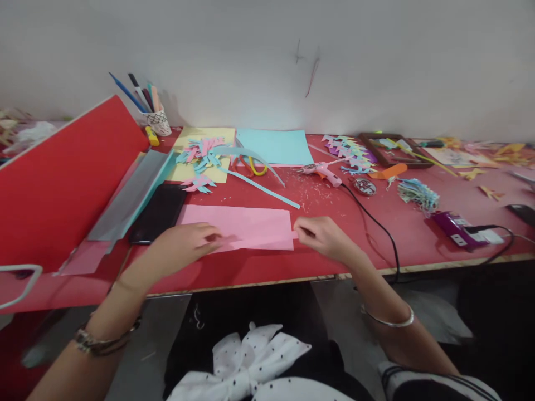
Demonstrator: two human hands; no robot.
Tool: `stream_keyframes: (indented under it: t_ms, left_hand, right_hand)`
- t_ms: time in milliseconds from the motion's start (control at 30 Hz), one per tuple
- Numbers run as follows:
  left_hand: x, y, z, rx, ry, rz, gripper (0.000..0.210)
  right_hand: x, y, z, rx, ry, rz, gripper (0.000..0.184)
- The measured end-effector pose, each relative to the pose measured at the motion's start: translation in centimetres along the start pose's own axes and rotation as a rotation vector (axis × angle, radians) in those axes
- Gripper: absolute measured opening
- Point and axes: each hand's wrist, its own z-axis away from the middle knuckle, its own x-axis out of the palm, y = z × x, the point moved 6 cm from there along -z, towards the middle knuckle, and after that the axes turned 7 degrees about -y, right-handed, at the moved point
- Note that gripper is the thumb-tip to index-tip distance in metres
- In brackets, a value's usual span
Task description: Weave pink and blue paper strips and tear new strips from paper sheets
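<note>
My left hand (187,244) and my right hand (321,236) are both closed in a pinch just above the table's front part. Between them runs a narrow pink paper strip (295,235), its right end at my right fingertips. Toward my left fingers the strip is hard to tell from the pink sheet (251,220) lying beneath it. That sheet is flat on the red table (234,273). Beyond it lie a long light-blue paper strip (267,192) and red-and-yellow-handled scissors (254,165), partly covered by paper.
A pink glue gun (328,172) trails a black cord over the table's edge. Cut paper pieces (204,153) are heaped at the back. At left stand a red board (71,178) and a pen cup (157,121). A purple power strip (458,231) sits at right.
</note>
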Motion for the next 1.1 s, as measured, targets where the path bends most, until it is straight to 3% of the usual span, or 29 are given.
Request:
stream_keyframes:
  t_ms: [167, 300, 433, 533, 667, 833, 967, 1100]
  left_hand:
    - [0.7, 6.0, -2.3, 0.213, 0.018, 0.203, 0.028]
    - [0.8, 7.8, -2.9, 0.254, 0.036, 0.232, 0.025]
    - [0.6, 7.8, -2.8, 0.255, 0.087, 0.165, 0.022]
    - [0.9, 7.6, -2.7, 0.254, 0.148, -0.028, 0.017]
    - [1.3, 7.8, -2.2, 0.351, 0.348, -0.354, 0.019]
    - [1.4, 7.4, -0.7, 0.487, 0.544, -0.529, 0.023]
    - [1.0, 6.1, 0.2, 0.460, 0.587, -0.572, 0.024]
    - [0.8, 4.1, 0.8, 0.336, 0.518, -0.547, 0.024]
  right_hand:
    - [0.7, -2.7, -0.9, -0.066, 0.000, 0.073, 0.016]
    - [0.7, -3.1, -1.2, -0.037, 0.006, -0.024, 0.018]
    - [0.9, -3.3, -1.3, -0.062, -0.005, -0.166, 0.020]
    - [1.1, -3.7, -1.5, -0.123, 0.013, -0.226, 0.026]
    - [1.4, -3.8, -1.5, -0.145, 0.026, -0.275, 0.027]
    - [1.3, -3.7, -1.2, -0.106, 0.002, -0.302, 0.026]
    - [0.6, -3.0, -0.7, -0.054, 0.026, -0.338, 0.026]
    - [-0.3, -1.9, -0.1, 0.013, 0.049, -0.344, 0.026]
